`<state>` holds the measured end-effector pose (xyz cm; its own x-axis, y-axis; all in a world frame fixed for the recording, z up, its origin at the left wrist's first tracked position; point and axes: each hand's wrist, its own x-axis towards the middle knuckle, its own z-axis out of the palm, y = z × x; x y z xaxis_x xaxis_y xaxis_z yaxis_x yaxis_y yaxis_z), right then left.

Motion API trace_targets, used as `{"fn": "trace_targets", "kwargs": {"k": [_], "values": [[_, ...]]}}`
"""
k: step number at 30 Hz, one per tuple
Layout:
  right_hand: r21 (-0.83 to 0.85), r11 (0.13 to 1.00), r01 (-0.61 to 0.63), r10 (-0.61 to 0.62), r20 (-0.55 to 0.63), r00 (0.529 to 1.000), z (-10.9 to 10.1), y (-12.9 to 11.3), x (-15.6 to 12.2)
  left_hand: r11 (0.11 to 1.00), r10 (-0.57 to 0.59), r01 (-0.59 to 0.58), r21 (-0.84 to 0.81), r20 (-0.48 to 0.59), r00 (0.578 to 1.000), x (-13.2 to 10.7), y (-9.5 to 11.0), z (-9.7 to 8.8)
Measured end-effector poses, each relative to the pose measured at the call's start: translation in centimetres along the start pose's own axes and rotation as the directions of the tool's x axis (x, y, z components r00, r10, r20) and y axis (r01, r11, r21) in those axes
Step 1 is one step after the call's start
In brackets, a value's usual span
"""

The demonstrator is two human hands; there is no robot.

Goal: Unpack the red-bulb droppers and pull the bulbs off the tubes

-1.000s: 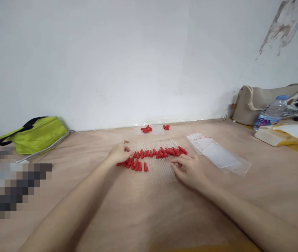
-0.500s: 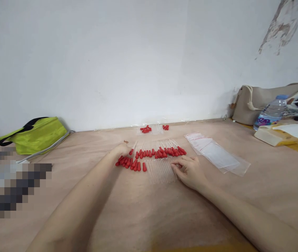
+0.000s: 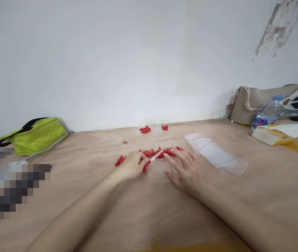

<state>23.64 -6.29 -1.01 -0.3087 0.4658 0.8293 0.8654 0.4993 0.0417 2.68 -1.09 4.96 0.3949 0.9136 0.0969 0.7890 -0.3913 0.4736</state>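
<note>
My left hand (image 3: 133, 164) is closed on a glass dropper (image 3: 156, 156) with a red rubber bulb. The dropper slants up to the right, its tip close to the fingers of my right hand (image 3: 184, 168). That hand is open, fingers spread over the right end of a row of bare glass tubes (image 3: 158, 171). Behind the tubes lie several droppers with red bulbs (image 3: 149, 153), glass ends toward the wall. A few loose red bulbs (image 3: 120, 160) rest left of my left hand; others are hidden by it.
Zip bags (image 3: 212, 152) lie to the right. Against the wall are more red bulbs (image 3: 145, 129) in clear plastic. A yellow-green pouch (image 3: 37, 134) stands at left. A beige bag (image 3: 249, 105), a water bottle (image 3: 268, 112) and a tissue pack (image 3: 272, 135) are at right.
My left hand has moved right and toward me from the far left of the bulbs, now with a dropper in it. The fingers of my right hand have spread out.
</note>
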Motion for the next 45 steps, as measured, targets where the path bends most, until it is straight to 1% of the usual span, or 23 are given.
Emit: {"fn": "trace_targets", "kwargs": {"k": [1, 3, 7, 10, 12, 15, 18, 20, 22, 25, 30, 32, 35, 37, 45], "values": [[-0.018, 0.998, 0.053, -0.053, 0.016, 0.998, -0.1, -0.2, 0.1, 0.997, 0.069, -0.068, 0.042, -0.015, 0.997, -0.6, 0.5, 0.6], [-0.028, 0.991, 0.129, -0.128, 0.035, 0.991, -0.1, -0.5, 0.2, 0.980, 0.169, -0.164, 0.116, -0.031, 0.985, -1.4, 1.0, 1.6], [0.010, 0.986, 0.168, -0.169, 0.043, 0.985, 0.6, -0.4, 0.0, 0.957, 0.252, -0.242, 0.158, -0.051, 0.966, -2.1, 0.8, 2.8], [0.038, 0.982, 0.184, -0.187, 0.087, 0.979, 1.0, -0.3, -0.2, 0.944, 0.312, -0.294, 0.153, -0.116, 0.943, -2.7, 0.5, 3.2], [0.062, 0.983, 0.175, -0.181, 0.096, 0.979, 1.1, -0.3, -0.3, 0.920, 0.386, -0.364, 0.147, -0.170, 0.907, -3.1, 0.2, 3.5], [0.102, 0.981, 0.163, -0.172, 0.088, 0.981, 1.2, -0.4, -0.4, 0.858, 0.514, -0.484, 0.172, -0.276, 0.812, -3.5, -0.7, 4.1], [0.133, 0.975, 0.177, -0.190, 0.091, 0.978, 1.2, -0.5, -0.6, 0.813, 0.582, -0.534, 0.233, -0.361, 0.729, -3.5, -1.6, 4.9], [0.143, 0.972, 0.189, -0.204, 0.100, 0.974, 1.1, -0.4, -0.8, 0.789, 0.614, -0.549, 0.275, -0.380, 0.692, -3.5, -2.0, 5.3], [0.157, 0.966, 0.204, -0.222, 0.110, 0.969, 1.0, -0.3, -0.9, 0.770, 0.638, -0.557, 0.312, -0.380, 0.670, -3.7, -2.1, 5.5], [0.175, 0.959, 0.224, -0.244, 0.106, 0.964, 0.8, -0.4, -1.0, 0.760, 0.650, -0.548, 0.350, -0.375, 0.661, -4.1, -2.1, 5.6], [0.166, 0.960, 0.227, -0.246, 0.103, 0.964, 0.7, -0.6, -1.0, 0.758, 0.650, -0.537, 0.369, -0.370, 0.663, -4.3, -2.1, 5.6], [0.166, 0.960, 0.226, -0.245, 0.103, 0.964, 0.7, -0.6, -1.0, 0.762, 0.644, -0.528, 0.375, -0.360, 0.675, -4.3, -2.0, 5.5], [0.168, 0.960, 0.224, -0.244, 0.109, 0.964, 0.6, -0.7, -1.0, 0.770, 0.629, -0.510, 0.385, -0.323, 0.707, -4.4, -1.9, 5.3], [0.164, 0.960, 0.227, -0.247, 0.115, 0.962, 0.5, -0.7, -1.1, 0.769, 0.626, -0.505, 0.392, -0.304, 0.718, -4.5, -1.8, 5.1], [0.162, 0.960, 0.229, -0.248, 0.114, 0.962, 0.2, -0.6, -1.4, 0.749, 0.656, -0.540, 0.384, -0.310, 0.688, -4.6, -1.7, 5.1]]}}
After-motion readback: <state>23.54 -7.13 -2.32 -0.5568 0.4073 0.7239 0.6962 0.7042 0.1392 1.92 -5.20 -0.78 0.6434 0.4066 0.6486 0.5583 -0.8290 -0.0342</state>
